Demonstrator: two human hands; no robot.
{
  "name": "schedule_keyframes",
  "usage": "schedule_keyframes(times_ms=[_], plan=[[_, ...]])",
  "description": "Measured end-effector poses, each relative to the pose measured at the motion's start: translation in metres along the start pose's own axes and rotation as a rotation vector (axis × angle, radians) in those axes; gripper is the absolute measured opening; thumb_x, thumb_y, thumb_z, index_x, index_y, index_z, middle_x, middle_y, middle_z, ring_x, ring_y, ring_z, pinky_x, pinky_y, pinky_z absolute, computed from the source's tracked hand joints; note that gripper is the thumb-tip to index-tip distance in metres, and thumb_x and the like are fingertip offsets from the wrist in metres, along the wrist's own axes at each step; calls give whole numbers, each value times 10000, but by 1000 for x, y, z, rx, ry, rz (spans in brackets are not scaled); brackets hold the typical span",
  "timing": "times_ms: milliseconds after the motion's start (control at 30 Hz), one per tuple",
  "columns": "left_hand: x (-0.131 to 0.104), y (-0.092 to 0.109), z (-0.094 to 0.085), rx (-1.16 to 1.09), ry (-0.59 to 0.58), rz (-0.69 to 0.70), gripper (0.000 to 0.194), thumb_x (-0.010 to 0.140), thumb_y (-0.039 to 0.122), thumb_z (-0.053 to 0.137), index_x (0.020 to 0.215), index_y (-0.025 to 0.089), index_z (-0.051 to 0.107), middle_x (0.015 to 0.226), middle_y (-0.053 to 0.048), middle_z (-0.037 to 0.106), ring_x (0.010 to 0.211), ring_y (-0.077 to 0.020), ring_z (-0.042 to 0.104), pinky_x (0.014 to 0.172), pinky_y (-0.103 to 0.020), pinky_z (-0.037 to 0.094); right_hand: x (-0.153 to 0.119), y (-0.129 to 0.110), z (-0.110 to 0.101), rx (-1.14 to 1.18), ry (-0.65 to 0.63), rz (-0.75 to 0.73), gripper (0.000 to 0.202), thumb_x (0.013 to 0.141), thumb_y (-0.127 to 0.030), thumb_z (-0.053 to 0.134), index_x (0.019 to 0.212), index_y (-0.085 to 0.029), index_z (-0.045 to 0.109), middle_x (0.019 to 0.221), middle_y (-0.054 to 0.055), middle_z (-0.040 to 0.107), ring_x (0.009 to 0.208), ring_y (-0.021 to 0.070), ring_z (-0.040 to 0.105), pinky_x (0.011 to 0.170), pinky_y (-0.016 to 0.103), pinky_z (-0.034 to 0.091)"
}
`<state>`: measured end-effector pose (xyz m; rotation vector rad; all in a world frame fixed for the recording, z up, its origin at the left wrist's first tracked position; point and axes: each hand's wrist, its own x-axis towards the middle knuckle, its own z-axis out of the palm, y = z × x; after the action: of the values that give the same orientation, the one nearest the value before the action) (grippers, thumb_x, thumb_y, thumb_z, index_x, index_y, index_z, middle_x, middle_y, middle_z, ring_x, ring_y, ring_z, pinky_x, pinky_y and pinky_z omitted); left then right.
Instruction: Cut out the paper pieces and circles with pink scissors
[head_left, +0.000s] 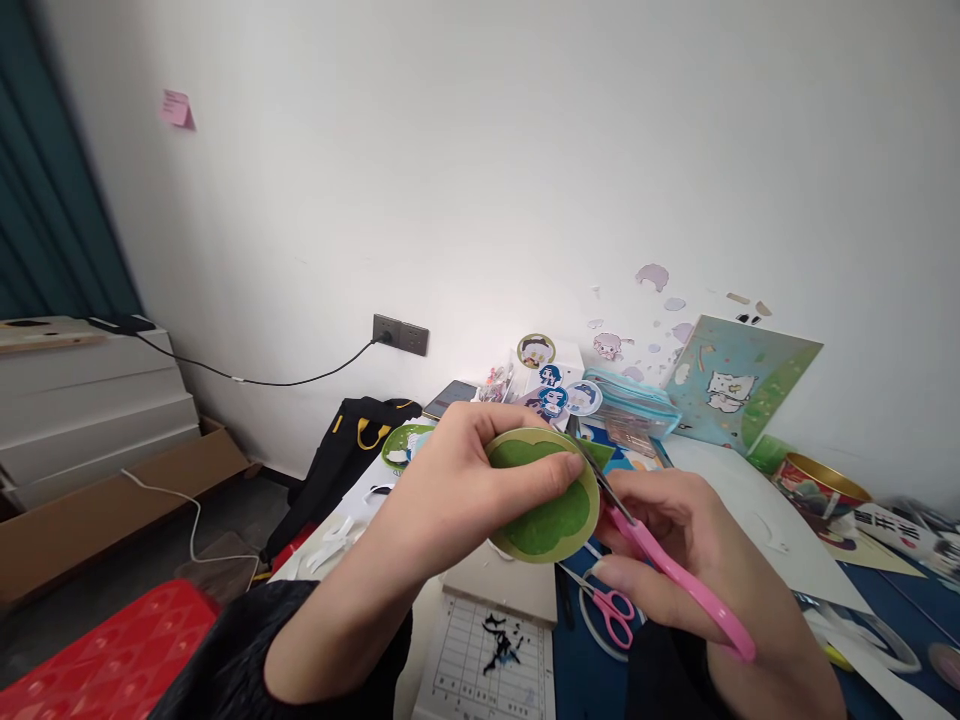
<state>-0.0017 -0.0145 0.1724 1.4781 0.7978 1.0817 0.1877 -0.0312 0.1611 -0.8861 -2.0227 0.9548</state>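
Between the thumb and fingers of my left hand (480,475) is a round green paper cutout (544,515), with a darker green wavy shape inside a paler rim. My right hand (682,540) is closed around pink-handled scissors (667,570). Their metal blades reach up along the cutout's right edge, close to my left thumb tip. A green scrap (596,455) shows just behind the blades. Below the hands lies a second, smaller pair of pink scissors (613,610) on the dark blue table surface.
A form sheet (480,660) with black scraps lies in front. Behind are round stickers (536,350), a clear blue-edged pouch (630,400) and an upright illustrated board (739,385). A red-and-gold tin (817,485) stands right. At left are a black bag (337,450) and red stool (112,650).
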Motion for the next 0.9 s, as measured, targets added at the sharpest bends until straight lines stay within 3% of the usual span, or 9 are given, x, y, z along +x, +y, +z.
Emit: schedule_keyframes(times_ms=[433, 900], plan=[[0, 0, -1, 18, -2, 6, 173, 742, 264, 697, 641, 140, 631, 573, 25, 580, 509, -74, 500, 447, -143, 390, -1, 5, -2, -197, 1, -10, 248, 729, -95, 483, 586, -225, 327, 513, -82, 252, 473, 89, 248, 435, 245, 205], [3, -1, -4, 17, -47, 0, 184, 733, 272, 705, 645, 127, 632, 577, 24, 573, 520, -75, 490, 472, -157, 396, -2, 1, -5, -316, 0, -1, 290, 756, -115, 493, 575, -225, 296, 543, -75, 235, 499, 94, 205, 419, 239, 181]])
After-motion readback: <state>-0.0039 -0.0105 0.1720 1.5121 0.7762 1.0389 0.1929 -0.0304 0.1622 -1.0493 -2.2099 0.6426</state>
